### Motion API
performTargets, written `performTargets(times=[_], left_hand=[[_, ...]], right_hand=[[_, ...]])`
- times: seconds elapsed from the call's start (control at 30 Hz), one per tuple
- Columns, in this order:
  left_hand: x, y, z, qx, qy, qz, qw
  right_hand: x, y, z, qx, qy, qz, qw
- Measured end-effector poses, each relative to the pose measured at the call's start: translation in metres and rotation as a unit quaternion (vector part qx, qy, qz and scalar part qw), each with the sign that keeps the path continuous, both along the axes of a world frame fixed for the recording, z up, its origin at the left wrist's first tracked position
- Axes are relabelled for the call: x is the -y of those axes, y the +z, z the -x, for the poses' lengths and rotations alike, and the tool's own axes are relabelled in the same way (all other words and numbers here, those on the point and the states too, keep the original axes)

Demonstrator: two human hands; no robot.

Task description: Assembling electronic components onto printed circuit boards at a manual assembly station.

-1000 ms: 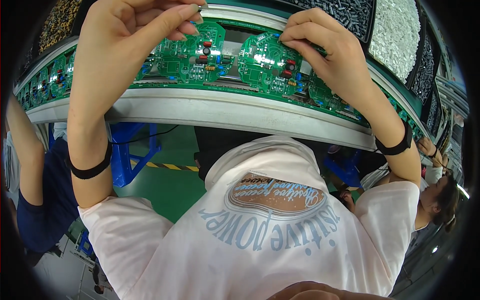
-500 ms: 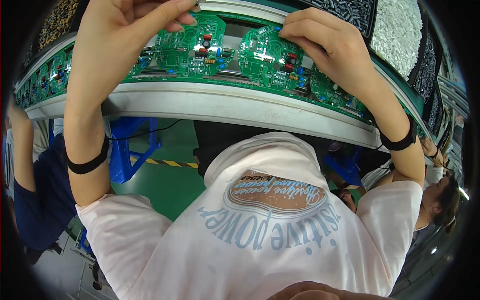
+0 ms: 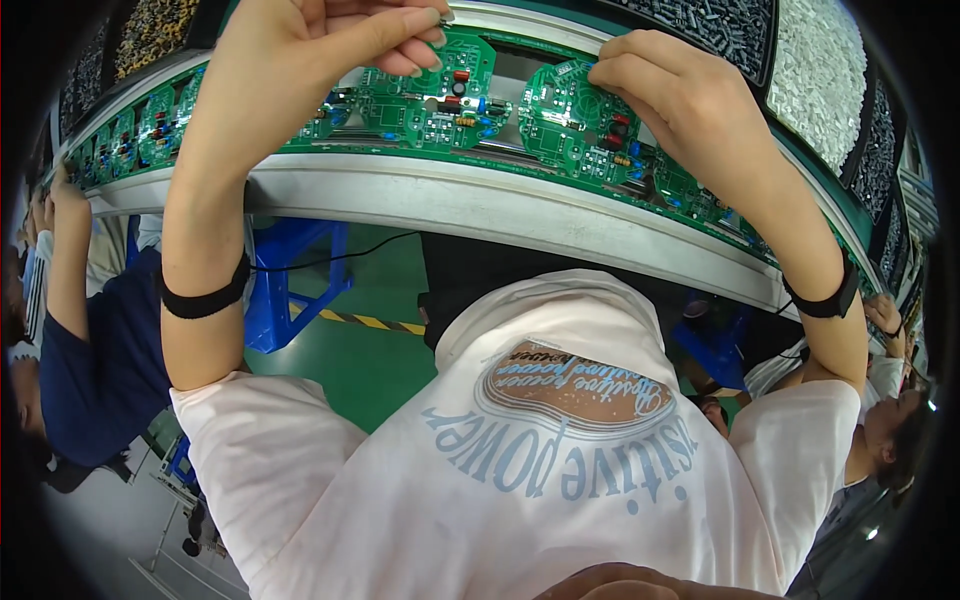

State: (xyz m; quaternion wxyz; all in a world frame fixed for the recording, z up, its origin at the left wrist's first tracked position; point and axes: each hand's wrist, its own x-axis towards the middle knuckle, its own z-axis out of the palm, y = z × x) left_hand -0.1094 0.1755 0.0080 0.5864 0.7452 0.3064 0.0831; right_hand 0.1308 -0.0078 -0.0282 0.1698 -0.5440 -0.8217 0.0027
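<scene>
My left hand (image 3: 350, 42) is raised over the far edge of a row of green circuit boards (image 3: 400, 105). Its thumb and fingertips pinch a small dark component (image 3: 446, 20), too small to name. Farther right, my right hand (image 3: 685, 95) has its fingers bent together at the far edge of another green circuit board (image 3: 565, 85). Whatever lies between those fingertips is hidden. The boards carry red, blue and black parts, such as a red component (image 3: 461, 76) and a blue component (image 3: 482, 104).
A pale metal rail (image 3: 450, 185) borders the boards on the near side. Beyond stand black bins with clear white pieces (image 3: 820, 80), dark parts (image 3: 715, 25) and brownish parts (image 3: 150, 35). Co-workers sit left and right; one's hand (image 3: 68, 190) is at the line. A blue stool (image 3: 290, 290) stands below.
The whole view has shifted, so boards and hands appear farther right. My left hand has come slightly nearer the board; my right hand keeps its place at the board's edge.
</scene>
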Motion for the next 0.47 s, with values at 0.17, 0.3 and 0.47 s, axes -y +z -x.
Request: performTargets(times=[0.17, 0.3, 0.47], left_hand=[[-0.025, -0.05, -0.016, 0.49, -0.28, 0.23, 0.793], [-0.003, 0.004, 0.003, -0.029, 0.011, 0.001, 1.0], [-0.001, -0.008, -0.002, -0.068, -0.092, -0.197, 0.974]], right_hand=[[0.005, 0.018, 0.013, -0.03, -0.03, 0.041, 0.998], [0.002, 0.038, -0.02, -0.033, -0.043, 0.045, 0.998], [-0.021, 0.084, -0.02, 0.058, -0.243, 0.012, 0.968]])
